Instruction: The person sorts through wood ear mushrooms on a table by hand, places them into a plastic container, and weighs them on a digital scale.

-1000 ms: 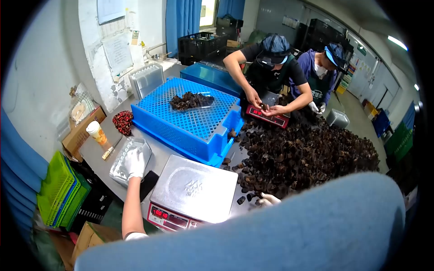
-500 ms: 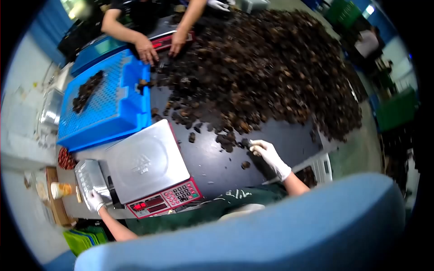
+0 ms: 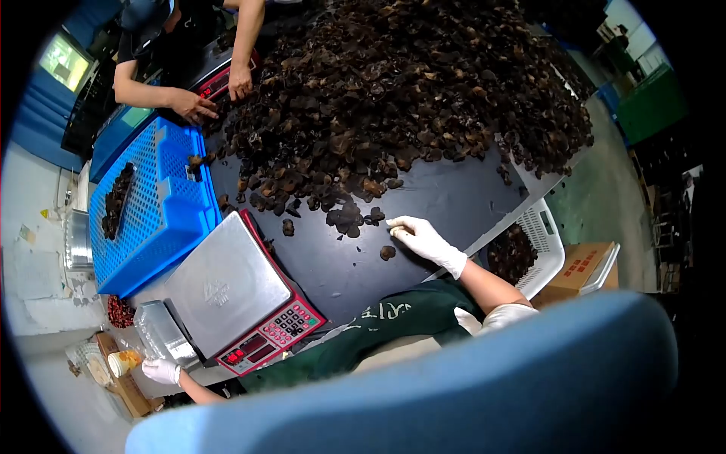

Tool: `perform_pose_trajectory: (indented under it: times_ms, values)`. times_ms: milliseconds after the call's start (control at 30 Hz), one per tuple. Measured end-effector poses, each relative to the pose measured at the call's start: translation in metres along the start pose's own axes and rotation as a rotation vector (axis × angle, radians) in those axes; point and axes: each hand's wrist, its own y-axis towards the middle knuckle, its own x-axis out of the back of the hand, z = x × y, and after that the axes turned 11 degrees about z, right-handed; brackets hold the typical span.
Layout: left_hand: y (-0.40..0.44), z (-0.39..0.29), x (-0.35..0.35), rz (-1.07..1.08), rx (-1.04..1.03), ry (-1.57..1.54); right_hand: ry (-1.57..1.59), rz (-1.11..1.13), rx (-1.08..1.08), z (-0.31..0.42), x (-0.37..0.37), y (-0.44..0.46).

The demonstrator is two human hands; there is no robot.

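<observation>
My right hand (image 3: pixel 425 242), in a white glove, hovers over the dark tabletop with its fingers stretched forward and a small gap at the thumb. Just left of its fingertips lies a small dark piece of what looks like dried wood ear mushroom (image 3: pixel 374 216), beside a larger clump (image 3: pixel 346 219). A single brown piece (image 3: pixel 387 253) rests below them. At lower left my gloved left hand (image 3: pixel 162 371) is by the near edge of a clear plastic package (image 3: pixel 160 333); its grip is unclear. Between my hands stands a digital scale (image 3: pixel 227 284) with a bare metal plate.
A large mushroom heap (image 3: pixel 393 98) covers the far table. A blue perforated crate (image 3: pixel 151 204) stands left; a co-worker's hands (image 3: pixel 215 94) are at another red scale behind it. Right are a white basket (image 3: pixel 550 246) and cardboard box (image 3: pixel 578 272). A paper cup (image 3: pixel 123 362) sits lower left.
The whole view has shifted. My right fingertips are now a little apart from the dark piece they were at. My left hand has drawn nearer to my body along the plastic package.
</observation>
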Motion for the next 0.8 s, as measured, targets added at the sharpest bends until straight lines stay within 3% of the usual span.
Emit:
perform_pose_trajectory:
  times_ms: [67, 100, 133, 200, 267, 400, 467, 533, 600, 700, 733, 767, 800]
  values:
    - [-0.017, -0.037, 0.029, -0.085, -0.143, -0.146, -0.119, 0.020, -0.013, 0.015, -0.006, 0.006]
    - [-0.035, -0.060, 0.041, -0.058, -0.239, -0.221, -0.269, 0.032, 0.138, 0.012, -0.016, 0.013]
    - [-0.055, -0.077, 0.048, 0.014, -0.379, -0.281, -0.418, 0.041, 0.291, 0.010, -0.027, 0.019]
    - [-0.100, -0.119, 0.058, 0.176, -0.580, -0.407, -0.520, 0.155, 0.395, 0.021, -0.051, 0.027]
    - [-0.131, -0.144, 0.072, 0.345, -0.848, -0.327, -0.728, 0.170, 0.468, 0.010, -0.081, 0.042]
    - [-0.167, -0.190, 0.119, 0.512, -0.787, -0.262, -0.983, 0.037, 0.500, 0.004, -0.108, 0.062]
    - [-0.185, -0.214, 0.137, 0.350, -0.686, -0.398, -0.914, 0.231, 0.444, -0.001, -0.113, 0.054]
    - [-0.211, -0.244, 0.146, 0.477, -0.659, -0.681, -0.863, 0.512, 0.382, 0.011, -0.108, 0.031]
    - [-0.240, -0.278, 0.137, 0.580, -0.760, -0.815, -0.452, 0.657, 0.383, 0.003, -0.095, 0.016]
    - [-0.271, -0.352, 0.118, 0.773, -0.779, -0.864, -0.609, 0.229, 0.495, 0.030, -0.046, 0.041]
    - [-0.277, -0.375, 0.104, 0.756, -0.786, -0.853, -0.761, 0.163, 0.313, 0.049, -0.024, 0.057]
    - [-0.281, -0.398, 0.085, 0.737, -0.794, -0.847, -0.700, -0.092, 0.456, 0.030, -0.011, 0.078]
    - [-0.282, -0.419, 0.063, 0.689, -0.832, -0.817, -0.742, -0.347, 0.456, 0.024, -0.002, 0.090]
